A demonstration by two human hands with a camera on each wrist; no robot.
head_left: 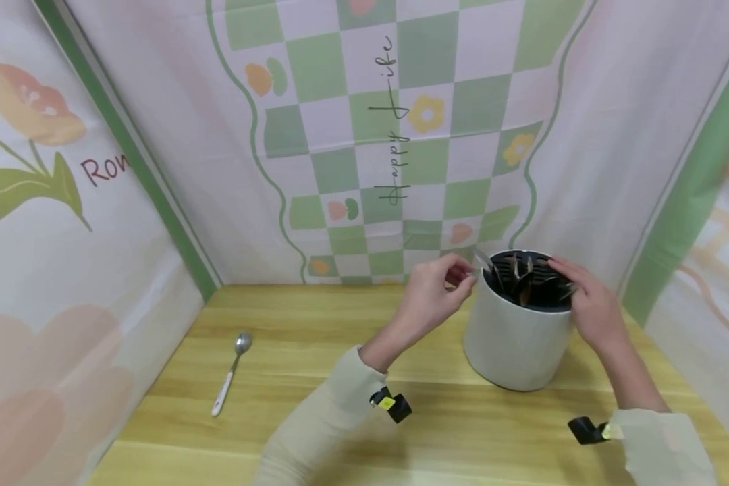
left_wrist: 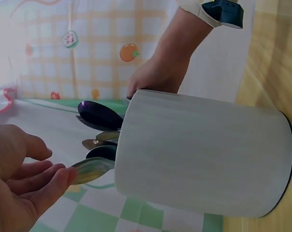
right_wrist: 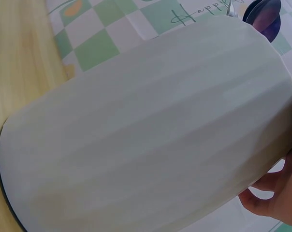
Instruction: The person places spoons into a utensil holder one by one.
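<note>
Sleeves of pale cloth enter from the near edge of the desk (head_left: 316, 337), each wrist carrying a small black camera unit. On the near left of the wooden desk lies a spoon (head_left: 230, 373) with a white handle, bowl pointing away, well apart from both hands.

Farther in, right of centre, stands a white round holder (head_left: 513, 337), upright on the desk, its dark inside filled with metal cutlery. The left wrist view shows several spoon bowls projecting above the rim, one of them a dark spoon (left_wrist: 99, 114).

Left hand (head_left: 431, 297): positioned just beside the holder's left rim. Its grip is clamped: fingertips are pinched on the bowl of one pale spoon (left_wrist: 92, 170) that still sits in the holder.

Right hand (head_left: 586, 304): placed on the holder's right side at the rim. Its grip is closed around the wall and rim, fingers curled over the top edge, thumb side against the outer wall, as the right wrist view shows.

Behind the desk hangs a cloth backdrop (head_left: 401, 135) in green and white checks with small flowers and script lettering; floral panels stand at both sides
</note>
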